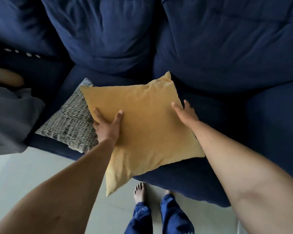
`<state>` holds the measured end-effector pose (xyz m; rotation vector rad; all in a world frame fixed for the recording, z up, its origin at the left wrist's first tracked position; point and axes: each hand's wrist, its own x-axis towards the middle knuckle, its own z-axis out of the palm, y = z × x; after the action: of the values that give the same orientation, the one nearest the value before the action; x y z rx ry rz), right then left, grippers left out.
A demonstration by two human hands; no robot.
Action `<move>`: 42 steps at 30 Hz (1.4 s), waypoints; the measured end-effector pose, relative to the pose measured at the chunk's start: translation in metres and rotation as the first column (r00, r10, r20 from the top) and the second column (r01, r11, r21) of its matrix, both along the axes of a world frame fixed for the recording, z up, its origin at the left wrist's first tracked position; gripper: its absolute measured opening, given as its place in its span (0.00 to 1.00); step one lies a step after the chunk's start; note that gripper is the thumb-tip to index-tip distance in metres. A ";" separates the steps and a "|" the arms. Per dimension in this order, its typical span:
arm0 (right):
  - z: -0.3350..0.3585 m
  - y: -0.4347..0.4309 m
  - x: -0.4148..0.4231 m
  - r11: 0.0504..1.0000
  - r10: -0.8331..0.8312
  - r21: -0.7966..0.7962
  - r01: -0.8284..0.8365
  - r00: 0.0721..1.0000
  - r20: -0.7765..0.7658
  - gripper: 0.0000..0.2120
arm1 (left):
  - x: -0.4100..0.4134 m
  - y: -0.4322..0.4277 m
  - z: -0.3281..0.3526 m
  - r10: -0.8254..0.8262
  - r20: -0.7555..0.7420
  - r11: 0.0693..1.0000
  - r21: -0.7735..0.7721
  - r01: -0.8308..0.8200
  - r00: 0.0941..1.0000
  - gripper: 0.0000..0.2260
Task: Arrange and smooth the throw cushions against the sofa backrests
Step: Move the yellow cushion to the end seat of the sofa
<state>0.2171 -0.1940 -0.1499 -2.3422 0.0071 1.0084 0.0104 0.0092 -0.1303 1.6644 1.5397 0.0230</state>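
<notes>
A mustard-yellow throw cushion [145, 127] lies tilted over the front edge of the navy sofa seat [210, 114], one corner hanging past the edge toward the floor. My left hand [107, 125] grips its left edge, thumb on top and fingers under. At the cushion's right edge my right hand [186, 112] holds it, fingers wrapped over the side. Under the yellow cushion's left part lies a grey-and-white woven cushion [69, 125], flat on the seat. Two plump navy back cushions [108, 36] stand against the backrest behind.
A grey cloth [10, 119] is heaped on the seat at the left, with a tan object [8, 78] beyond it. The pale floor [32, 174] lies in front of the sofa, where my bare feet [139, 191] stand close to the seat edge.
</notes>
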 end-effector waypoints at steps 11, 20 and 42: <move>-0.055 0.002 0.019 0.951 -0.056 0.293 0.096 0.988 -0.141 0.49 | 0.018 -0.007 -0.019 0.021 0.112 0.993 0.112 -0.033 0.993 0.46; -0.021 -0.056 0.010 0.777 -0.313 0.544 0.318 0.944 -0.105 0.43 | 0.074 -0.050 0.024 -0.155 0.301 0.970 0.225 0.088 0.941 0.44; -0.015 -0.188 0.098 0.826 -0.516 0.444 0.347 0.782 0.350 0.43 | 0.252 -0.132 0.001 -0.535 0.307 0.845 0.192 0.499 0.787 0.48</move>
<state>0.3154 -0.3816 -0.1650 -2.0381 0.1687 0.1848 0.2620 -0.1228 -0.1292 1.9925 0.7894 0.1014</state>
